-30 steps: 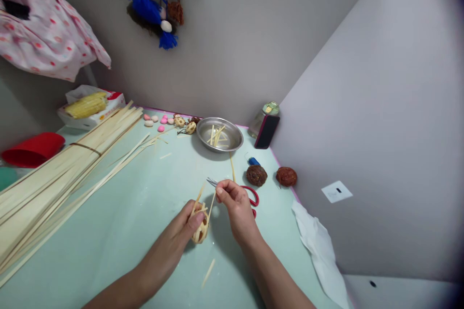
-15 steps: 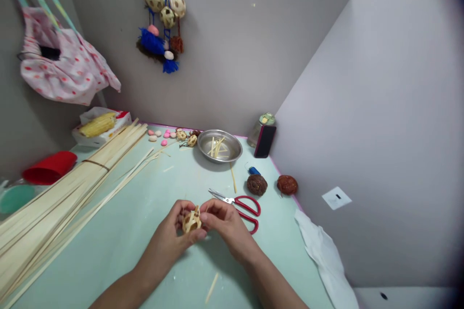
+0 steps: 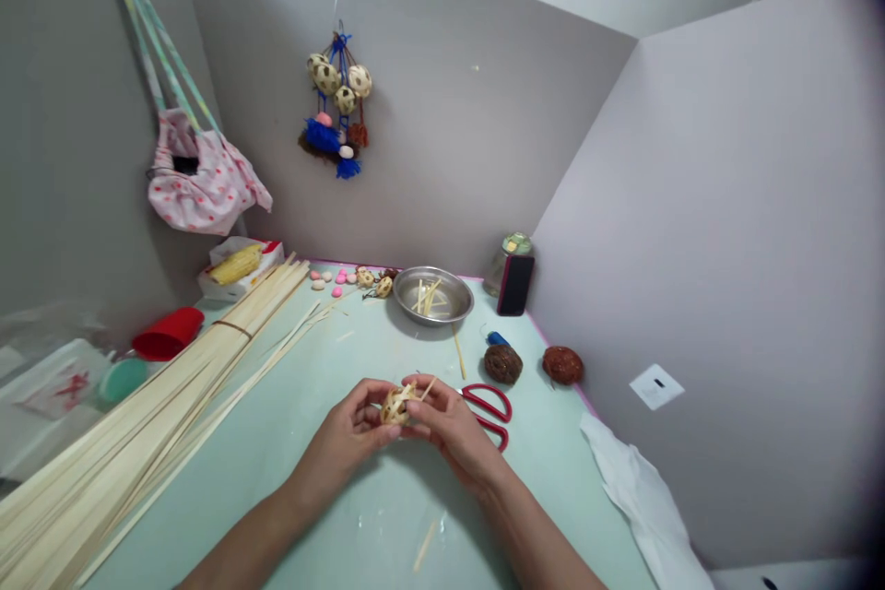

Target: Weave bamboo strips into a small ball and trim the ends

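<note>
A small woven ball [image 3: 395, 407] of pale strips is held above the table between both hands. My left hand [image 3: 360, 415] wraps round its left side, thumb underneath. My right hand [image 3: 442, 419] closes on the ball's right side, and a thin strip end [image 3: 429, 388] sticks up beside its fingers. Red-handled scissors [image 3: 489, 403] lie just beyond my right hand, their blades mostly hidden behind it. A short loose strip [image 3: 424, 546] rests on the table nearer to me.
A metal bowl [image 3: 456, 300] holding cut strips stands at the back. Long strips [image 3: 172, 378] lie bundled along the left. Brown yarn [image 3: 503, 364], reddish yarn [image 3: 562, 365], a phone [image 3: 515, 286] and white cloth [image 3: 640, 489] line the right. Finished balls hang on the wall [image 3: 344, 99].
My view has shifted, so the surroundings sit lower and further right. The ball has been turned in my hands, and a strip end now points up at my right fingers.
</note>
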The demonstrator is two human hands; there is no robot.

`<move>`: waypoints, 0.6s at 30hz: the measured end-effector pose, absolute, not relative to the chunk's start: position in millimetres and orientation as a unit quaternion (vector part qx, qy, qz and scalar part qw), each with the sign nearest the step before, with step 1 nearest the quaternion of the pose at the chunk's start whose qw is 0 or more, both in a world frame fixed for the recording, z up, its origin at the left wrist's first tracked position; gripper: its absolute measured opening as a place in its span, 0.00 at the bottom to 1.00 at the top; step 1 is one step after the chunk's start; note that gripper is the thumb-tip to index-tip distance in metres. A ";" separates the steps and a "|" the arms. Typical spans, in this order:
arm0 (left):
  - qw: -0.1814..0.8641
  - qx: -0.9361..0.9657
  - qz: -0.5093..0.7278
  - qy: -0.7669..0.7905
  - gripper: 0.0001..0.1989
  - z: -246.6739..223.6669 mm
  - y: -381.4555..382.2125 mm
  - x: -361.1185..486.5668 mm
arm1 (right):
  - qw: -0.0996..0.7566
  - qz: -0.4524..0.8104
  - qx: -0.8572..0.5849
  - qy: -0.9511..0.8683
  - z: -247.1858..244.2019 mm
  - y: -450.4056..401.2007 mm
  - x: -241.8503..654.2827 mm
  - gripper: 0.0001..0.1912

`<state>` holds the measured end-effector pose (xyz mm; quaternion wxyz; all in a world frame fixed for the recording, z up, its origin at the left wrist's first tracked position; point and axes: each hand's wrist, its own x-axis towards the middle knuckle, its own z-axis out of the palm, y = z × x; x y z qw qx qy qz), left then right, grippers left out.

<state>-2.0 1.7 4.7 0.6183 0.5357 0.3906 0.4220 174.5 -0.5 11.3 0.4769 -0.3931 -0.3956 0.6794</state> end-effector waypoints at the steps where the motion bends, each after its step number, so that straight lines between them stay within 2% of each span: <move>1: 0.616 0.539 0.421 0.391 0.18 4.3 1.5 -1.7 | 0.475 0.677 -0.397 -0.398 10.1 -0.1 174.4 0.23; 8: 0.544 0.581 0.417 0.440 0.21 19.4 12.9 -17.5 | 0.498 0.657 -0.411 -0.390 6.5 4.0 175.7 0.22; 11: 0.458 0.600 0.430 0.496 0.22 41.3 39.2 -37.2 | 0.501 0.656 -0.414 -0.384 8.7 3.9 176.6 0.22; 18: 0.241 0.645 0.427 0.587 0.17 76.8 129.6 -96.9 | 0.483 0.662 -0.406 -0.405 16.5 -1.6 174.7 0.20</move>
